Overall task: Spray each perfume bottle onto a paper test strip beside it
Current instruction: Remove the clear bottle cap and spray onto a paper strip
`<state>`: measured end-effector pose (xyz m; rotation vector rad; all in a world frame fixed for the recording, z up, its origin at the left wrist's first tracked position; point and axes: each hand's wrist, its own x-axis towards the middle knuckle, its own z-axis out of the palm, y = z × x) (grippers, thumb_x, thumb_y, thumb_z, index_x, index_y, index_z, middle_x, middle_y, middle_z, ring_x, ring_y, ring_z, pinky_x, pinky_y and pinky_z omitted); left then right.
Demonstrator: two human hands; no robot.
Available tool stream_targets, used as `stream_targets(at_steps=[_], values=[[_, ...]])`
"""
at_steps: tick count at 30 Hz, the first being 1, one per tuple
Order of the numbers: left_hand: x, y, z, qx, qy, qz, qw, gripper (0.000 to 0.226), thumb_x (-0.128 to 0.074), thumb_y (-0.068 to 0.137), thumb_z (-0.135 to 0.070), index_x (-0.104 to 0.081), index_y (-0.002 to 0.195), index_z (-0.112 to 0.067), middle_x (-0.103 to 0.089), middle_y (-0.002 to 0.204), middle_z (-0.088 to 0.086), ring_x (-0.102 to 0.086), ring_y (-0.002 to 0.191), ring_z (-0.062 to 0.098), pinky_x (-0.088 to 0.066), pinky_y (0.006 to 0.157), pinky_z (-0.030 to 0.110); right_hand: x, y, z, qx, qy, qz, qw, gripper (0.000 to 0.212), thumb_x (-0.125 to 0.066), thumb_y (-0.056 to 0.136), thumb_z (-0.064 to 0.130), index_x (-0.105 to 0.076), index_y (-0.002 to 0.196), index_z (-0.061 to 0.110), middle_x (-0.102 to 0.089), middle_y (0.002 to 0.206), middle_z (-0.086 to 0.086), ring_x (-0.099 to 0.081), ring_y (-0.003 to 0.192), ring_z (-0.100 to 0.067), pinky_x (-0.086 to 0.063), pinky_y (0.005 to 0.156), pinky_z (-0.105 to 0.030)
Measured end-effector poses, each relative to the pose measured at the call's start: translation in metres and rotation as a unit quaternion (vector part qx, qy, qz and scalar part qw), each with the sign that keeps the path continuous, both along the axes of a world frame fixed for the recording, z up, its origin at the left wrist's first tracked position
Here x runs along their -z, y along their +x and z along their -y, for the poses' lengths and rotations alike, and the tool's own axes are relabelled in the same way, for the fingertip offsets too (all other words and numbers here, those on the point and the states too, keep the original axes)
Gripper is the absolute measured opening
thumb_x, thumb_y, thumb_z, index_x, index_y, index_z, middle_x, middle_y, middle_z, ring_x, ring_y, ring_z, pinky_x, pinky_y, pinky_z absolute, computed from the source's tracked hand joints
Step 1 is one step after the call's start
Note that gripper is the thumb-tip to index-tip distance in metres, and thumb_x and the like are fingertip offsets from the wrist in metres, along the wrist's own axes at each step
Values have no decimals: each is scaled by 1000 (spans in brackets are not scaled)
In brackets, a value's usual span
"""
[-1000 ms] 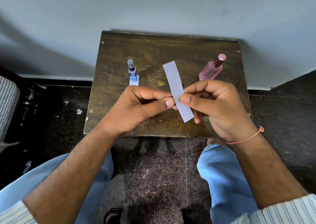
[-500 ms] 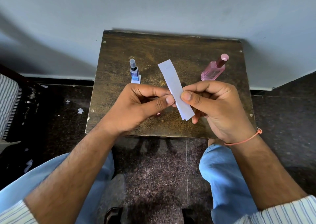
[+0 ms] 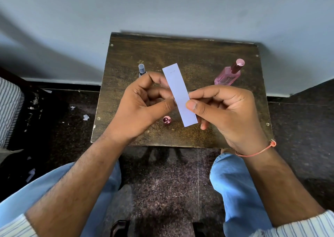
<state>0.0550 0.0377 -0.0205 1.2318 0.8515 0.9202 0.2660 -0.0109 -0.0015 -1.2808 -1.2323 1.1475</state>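
Note:
A white paper test strip (image 3: 179, 93) hangs upright above the small wooden table (image 3: 198, 55). My right hand (image 3: 229, 115) pinches its lower right edge between thumb and index finger. My left hand (image 3: 142, 106) has curled fingers, and its thumb tip meets the strip's left edge. Behind the left hand stands a small blue bottle (image 3: 141, 69); only its clear cap and neck show. At the table's right rear is a pink perfume bottle (image 3: 228, 75) with a rose-coloured top. A round pink cap (image 3: 166, 120) lies on the table below my hands.
The table stands against a pale wall (image 3: 162, 10). Dark speckled floor (image 3: 162, 191) surrounds it, with paper scraps (image 3: 85, 117) on the left. My knees in blue trousers (image 3: 235, 191) flank the table's near edge. Striped fabric (image 3: 9, 110) sits at the far left.
Both hands rose slightly with the strip. My left hand moved up in front of the blue bottle, and the pink cap on the table came into view.

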Motion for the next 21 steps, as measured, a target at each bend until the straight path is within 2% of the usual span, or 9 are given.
stream_targets(at_steps=[2,4,7,9,12,14,18,21], values=[[1,0,-2,-10,8,7,1000,32,-82,87,1,-61,99,-20,-78,89,3,-73,85,21,-58,80,39,1,0,-1,5,3,10,1000,18,-86,87,9,-83,100,20,-81,79,0,-62,48,-20,-54,45,-29],[3,-1,-2,-16,13,5,1000,27,-84,84,-5,-66,93,-22,-75,90,0,-71,87,19,-57,83,40,2,0,-1,2,4,10,1000,20,-86,87,7,-83,102,21,-80,79,-1,-64,51,-19,-56,45,-30],[5,-2,-3,-16,24,-1,1000,25,-84,86,-1,-76,97,-22,-79,92,-7,-74,88,11,-59,83,28,3,-2,-2,-4,9,8,1000,22,-85,88,3,-82,103,19,-80,79,-4,-68,54,-21,-57,46,-32],[6,-2,-1,-4,39,7,999,22,-79,89,1,-79,108,-11,-82,93,-10,-75,86,3,-60,82,21,3,-2,-2,-3,11,5,1000,22,-84,88,4,-81,104,18,-80,80,-6,-70,55,-24,-58,47,-33],[2,1,3,7,44,20,999,41,-64,92,12,-58,133,14,-78,75,-21,-66,64,-14,-50,66,2,4,-2,-2,-6,11,4,1000,21,-84,89,7,-82,108,16,-81,85,-11,-71,56,-26,-59,48,-34],[3,0,4,18,52,21,998,44,-61,94,15,-51,136,19,-74,71,-25,-61,59,-16,-46,61,1,5,-2,-2,-8,11,2,1000,23,-84,89,10,-81,111,15,-81,87,-12,-71,57,-26,-60,48,-35],[6,-6,-1,27,39,10,999,39,-66,97,-5,-64,133,9,-73,72,-24,-52,54,-8,-42,55,9,5,-3,-2,-11,16,-6,1000,27,-83,88,12,-80,113,19,-82,88,-7,-72,57,-25,-61,48,-36],[9,-12,-4,34,25,4,999,22,-74,101,-21,-82,117,-7,-80,88,-6,-42,52,9,-38,52,20,5,-2,-3,-12,15,-8,1000,27,-83,88,12,-80,113,21,-82,89,-9,-72,58,-26,-61,49,-36]])
